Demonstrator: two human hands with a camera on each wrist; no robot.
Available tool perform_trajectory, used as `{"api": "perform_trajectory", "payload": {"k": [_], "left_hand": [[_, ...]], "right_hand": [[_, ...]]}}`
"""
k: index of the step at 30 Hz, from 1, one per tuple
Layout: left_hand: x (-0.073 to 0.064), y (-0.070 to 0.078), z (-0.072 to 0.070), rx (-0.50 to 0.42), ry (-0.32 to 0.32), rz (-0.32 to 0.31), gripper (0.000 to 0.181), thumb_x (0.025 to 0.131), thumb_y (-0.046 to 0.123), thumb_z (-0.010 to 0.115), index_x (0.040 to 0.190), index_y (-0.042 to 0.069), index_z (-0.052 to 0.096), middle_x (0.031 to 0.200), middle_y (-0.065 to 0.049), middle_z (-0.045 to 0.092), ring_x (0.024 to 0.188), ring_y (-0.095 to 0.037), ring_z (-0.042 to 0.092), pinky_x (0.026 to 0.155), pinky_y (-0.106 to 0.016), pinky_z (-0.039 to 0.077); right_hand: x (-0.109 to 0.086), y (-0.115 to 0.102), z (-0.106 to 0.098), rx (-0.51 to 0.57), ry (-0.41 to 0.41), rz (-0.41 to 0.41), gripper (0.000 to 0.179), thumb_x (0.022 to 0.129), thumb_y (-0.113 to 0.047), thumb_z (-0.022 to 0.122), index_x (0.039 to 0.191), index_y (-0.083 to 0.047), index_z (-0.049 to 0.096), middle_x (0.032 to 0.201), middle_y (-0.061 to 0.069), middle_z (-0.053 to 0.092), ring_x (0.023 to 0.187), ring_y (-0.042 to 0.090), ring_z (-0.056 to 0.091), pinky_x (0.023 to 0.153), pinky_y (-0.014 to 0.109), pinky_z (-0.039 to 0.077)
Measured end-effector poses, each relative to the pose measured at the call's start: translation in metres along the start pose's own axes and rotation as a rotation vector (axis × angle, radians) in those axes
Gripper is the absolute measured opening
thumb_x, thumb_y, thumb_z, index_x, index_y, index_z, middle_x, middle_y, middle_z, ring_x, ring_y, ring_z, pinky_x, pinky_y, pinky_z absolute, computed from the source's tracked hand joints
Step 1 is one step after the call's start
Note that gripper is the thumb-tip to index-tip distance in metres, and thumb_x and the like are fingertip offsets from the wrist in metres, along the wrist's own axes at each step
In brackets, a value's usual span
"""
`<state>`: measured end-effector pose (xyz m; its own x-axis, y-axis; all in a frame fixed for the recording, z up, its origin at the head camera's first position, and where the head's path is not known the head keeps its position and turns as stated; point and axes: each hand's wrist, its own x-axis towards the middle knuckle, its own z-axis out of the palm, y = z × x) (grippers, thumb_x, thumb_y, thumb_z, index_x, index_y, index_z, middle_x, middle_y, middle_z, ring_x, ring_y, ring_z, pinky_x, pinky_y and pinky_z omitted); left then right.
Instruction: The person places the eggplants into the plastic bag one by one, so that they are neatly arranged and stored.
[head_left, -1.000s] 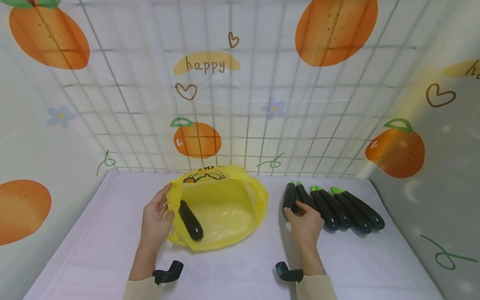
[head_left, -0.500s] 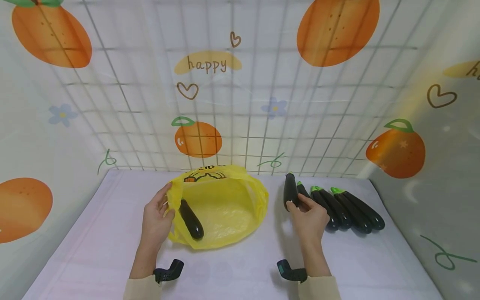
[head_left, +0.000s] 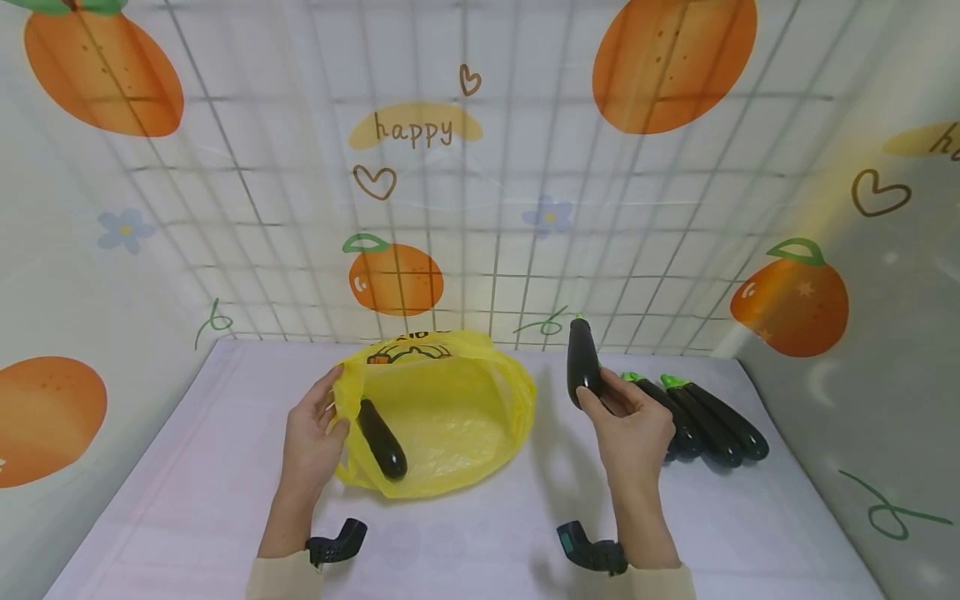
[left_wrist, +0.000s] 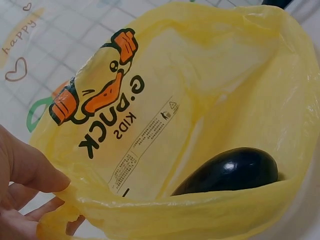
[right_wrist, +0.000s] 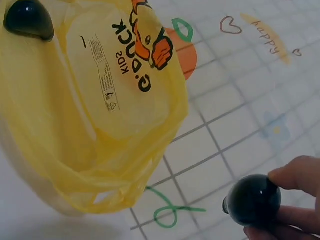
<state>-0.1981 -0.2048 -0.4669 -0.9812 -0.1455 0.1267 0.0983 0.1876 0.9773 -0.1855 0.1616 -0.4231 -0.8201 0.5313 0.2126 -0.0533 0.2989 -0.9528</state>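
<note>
A yellow plastic bag (head_left: 450,417) with a printed duck lies with its mouth wide toward me. Inside, against its left side, rests a dark eggplant (head_left: 382,442), its rounded end showing in the left wrist view (left_wrist: 235,170). My left hand (head_left: 315,442) pinches the bag's left rim between thumb and fingers. To the right of the bag, my right hand (head_left: 633,429) grips another eggplant (head_left: 582,358) near its thick lower end, green tip pointing up and away. In the right wrist view this eggplant (right_wrist: 254,200) sits between thumb and fingers, apart from the bag.
Several more eggplants (head_left: 720,417) with green stems lie side by side at the right, partly behind my right hand. A white cloth covers the table (head_left: 450,550). Behind it rises a grid-patterned curtain (head_left: 480,200) printed with oranges.
My right hand has lifted the leftmost eggplant of the row up off the table, moving slightly away from me and right. My left hand and the bag have stayed in place.
</note>
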Motion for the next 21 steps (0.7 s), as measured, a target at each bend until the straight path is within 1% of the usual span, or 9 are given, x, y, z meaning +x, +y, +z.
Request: {"api": "perform_trajectory", "payload": {"k": [5,8,13,16,21], "left_hand": [[0.001,0.000,0.000,-0.004,-0.002,0.001,0.080,0.091,-0.023,0.049,0.161,0.017,0.044,0.165,-0.004,0.041,0.151,-0.024,0.040,0.125,-0.040,0.033],[0.001,0.000,0.000,-0.003,-0.002,0.002,0.080,0.092,-0.023,0.050,0.161,0.016,0.044,0.165,-0.003,0.040,0.151,-0.024,0.039,0.126,-0.041,0.031],[0.001,0.000,0.000,-0.009,0.003,0.009,0.080,0.091,-0.024,0.051,0.160,0.016,0.045,0.164,-0.003,0.042,0.150,-0.023,0.040,0.125,-0.041,0.032],[0.001,0.000,0.000,-0.023,0.004,0.008,0.080,0.090,-0.024,0.051,0.160,0.015,0.046,0.163,-0.003,0.043,0.149,-0.022,0.042,0.125,-0.040,0.033],[0.002,-0.001,-0.001,-0.030,0.002,0.004,0.079,0.091,-0.024,0.051,0.159,0.015,0.046,0.163,-0.002,0.043,0.149,-0.022,0.041,0.126,-0.040,0.031]], "right_hand": [[-0.006,-0.011,0.001,0.027,-0.016,0.006,0.043,0.089,-0.010,0.085,0.131,-0.010,0.075,0.127,0.011,0.073,0.109,0.025,0.073,0.081,0.010,0.057],[-0.010,-0.017,0.002,0.043,-0.026,-0.014,0.043,0.088,-0.010,0.085,0.130,-0.010,0.075,0.128,0.010,0.071,0.112,0.024,0.073,0.085,0.014,0.058],[-0.018,-0.026,0.005,0.112,-0.068,-0.050,0.041,0.087,-0.006,0.085,0.128,-0.008,0.076,0.129,0.007,0.071,0.117,0.022,0.071,0.092,0.020,0.057],[-0.024,-0.032,0.007,0.123,-0.095,-0.064,0.041,0.087,-0.005,0.085,0.127,-0.008,0.077,0.127,0.005,0.072,0.115,0.021,0.072,0.090,0.018,0.058],[-0.032,-0.036,0.014,0.170,-0.150,-0.119,0.041,0.086,0.000,0.084,0.126,-0.006,0.076,0.124,0.005,0.074,0.113,0.021,0.072,0.090,0.023,0.059]]}}
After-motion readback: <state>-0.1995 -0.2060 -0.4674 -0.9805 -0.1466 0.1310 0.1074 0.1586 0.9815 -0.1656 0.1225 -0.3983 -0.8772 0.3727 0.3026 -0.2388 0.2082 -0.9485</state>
